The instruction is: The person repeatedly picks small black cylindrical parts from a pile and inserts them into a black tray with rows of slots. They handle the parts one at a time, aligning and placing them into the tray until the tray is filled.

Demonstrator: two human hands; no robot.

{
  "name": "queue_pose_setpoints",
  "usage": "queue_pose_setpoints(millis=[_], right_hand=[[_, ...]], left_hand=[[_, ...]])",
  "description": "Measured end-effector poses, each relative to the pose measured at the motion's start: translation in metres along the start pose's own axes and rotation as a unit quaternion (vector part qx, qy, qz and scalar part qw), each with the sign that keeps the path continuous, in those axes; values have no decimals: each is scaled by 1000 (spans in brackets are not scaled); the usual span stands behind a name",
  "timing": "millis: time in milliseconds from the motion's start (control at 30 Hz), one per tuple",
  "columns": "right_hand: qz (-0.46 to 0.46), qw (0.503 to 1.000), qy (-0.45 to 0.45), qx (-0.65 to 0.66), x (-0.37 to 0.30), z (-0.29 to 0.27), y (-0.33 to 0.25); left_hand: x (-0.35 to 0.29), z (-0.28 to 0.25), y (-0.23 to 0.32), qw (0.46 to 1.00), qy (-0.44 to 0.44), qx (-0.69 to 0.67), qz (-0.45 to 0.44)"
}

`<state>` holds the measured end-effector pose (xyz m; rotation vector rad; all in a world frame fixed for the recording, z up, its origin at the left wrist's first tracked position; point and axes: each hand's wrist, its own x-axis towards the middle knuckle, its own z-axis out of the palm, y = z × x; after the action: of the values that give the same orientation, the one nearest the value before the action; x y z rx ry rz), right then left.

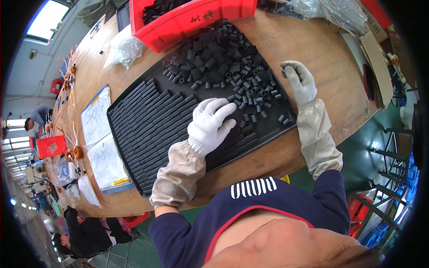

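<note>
A black tray [268, 146] lies on the table, with short black tubes [156, 114] lined up in close rows across its left part. Loose black tubes [214, 60] are heaped and scattered over its far and right part. My left hand [211, 123], in a white glove, is over the tray at the right ends of the rows. Its fingers are bent but apart, and nothing shows between them. Beyond the tray's right edge, my right hand [301, 85], also gloved, pinches a small dark piece [283, 71] at its fingertips, seemingly one of the tubes.
A red bin [192, 27] holding more black pieces stands at the far edge of the tray. Papers on a blue clipboard [105, 143] lie to the left, near a plastic bag [125, 49]. Cardboard [375, 67] stands at the right. Other people are at the far left.
</note>
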<state>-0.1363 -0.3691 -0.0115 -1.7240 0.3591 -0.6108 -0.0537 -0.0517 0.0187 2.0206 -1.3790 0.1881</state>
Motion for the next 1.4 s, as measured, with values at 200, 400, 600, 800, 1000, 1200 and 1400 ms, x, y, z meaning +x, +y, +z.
queue_pose_setpoints(millis=[200,400,600,800,1000,1200,1400], right_hand=[[55,998,14,38,-5,8,19],[85,995,-22,42,-8,5,8],[48,998,-25,30,-12,-3,-3],[0,999,-34,42,-23,-5,0],[-290,946,-145,8,-38,14,-28],[-402,894,-134,-142,-41,20,-37],[-373,897,-147,-184,-42,14,-39]], left_hand=[[59,25,-9,996,45,-15,70],[120,63,12,990,19,128,61],[127,85,9,984,4,172,52],[92,43,31,846,-27,-444,-295],[43,27,42,662,23,-635,-398],[34,32,52,625,-30,-672,-395],[33,33,53,799,-95,-482,-348]])
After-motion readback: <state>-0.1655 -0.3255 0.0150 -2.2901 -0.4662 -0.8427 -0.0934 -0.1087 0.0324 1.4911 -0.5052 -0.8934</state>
